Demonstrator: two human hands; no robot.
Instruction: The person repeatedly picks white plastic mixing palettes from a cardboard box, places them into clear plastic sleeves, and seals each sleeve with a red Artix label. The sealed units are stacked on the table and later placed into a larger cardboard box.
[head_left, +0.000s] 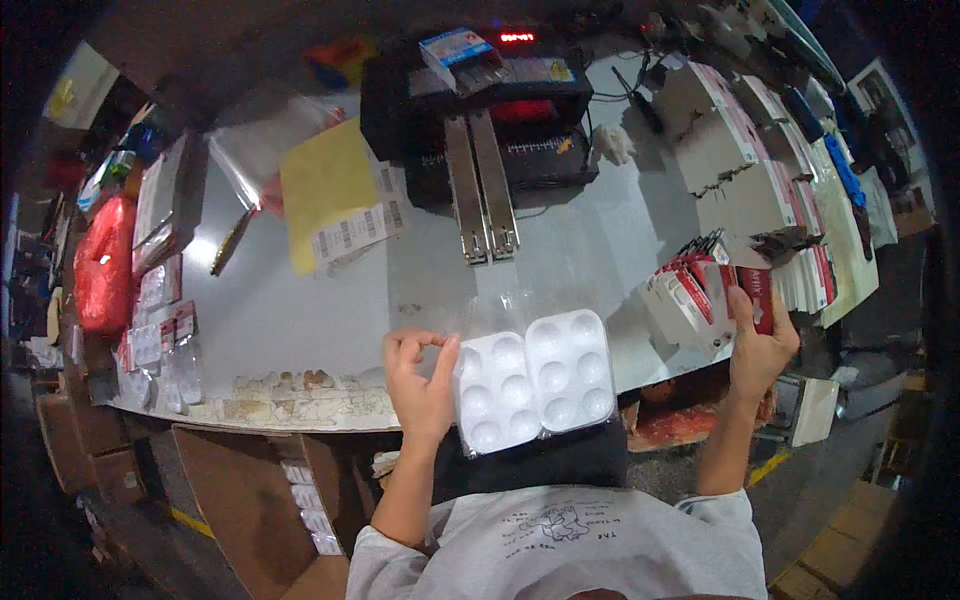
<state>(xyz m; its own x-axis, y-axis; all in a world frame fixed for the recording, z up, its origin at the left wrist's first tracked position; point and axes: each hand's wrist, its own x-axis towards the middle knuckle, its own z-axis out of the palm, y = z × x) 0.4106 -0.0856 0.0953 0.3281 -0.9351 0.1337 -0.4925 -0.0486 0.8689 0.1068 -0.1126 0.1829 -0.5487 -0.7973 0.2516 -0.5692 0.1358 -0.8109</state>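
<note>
My left hand (pixel 420 388) pinches the edge of a clear plastic bag near the front edge of the table. Inside the bag lie two white palettes with round wells, a left palette (pixel 498 388) and a right palette (pixel 570 368), side by side. To the right, my right hand (pixel 764 350) grips a red card (pixel 756 296) between thumb and fingers. Just left of that card stands a bunch of red-and-white cards (pixel 685 300), leaning together on the table.
A black machine (pixel 400 110) with two metal rails (pixel 480 190) stands at the back. Stacks of cards (pixel 705 125) line the right side. On the left lie a yellow sheet (pixel 325 190), a cutter knife (pixel 232 243) and a red bundle (pixel 105 265). An open cardboard box (pixel 235 500) stands below the table edge.
</note>
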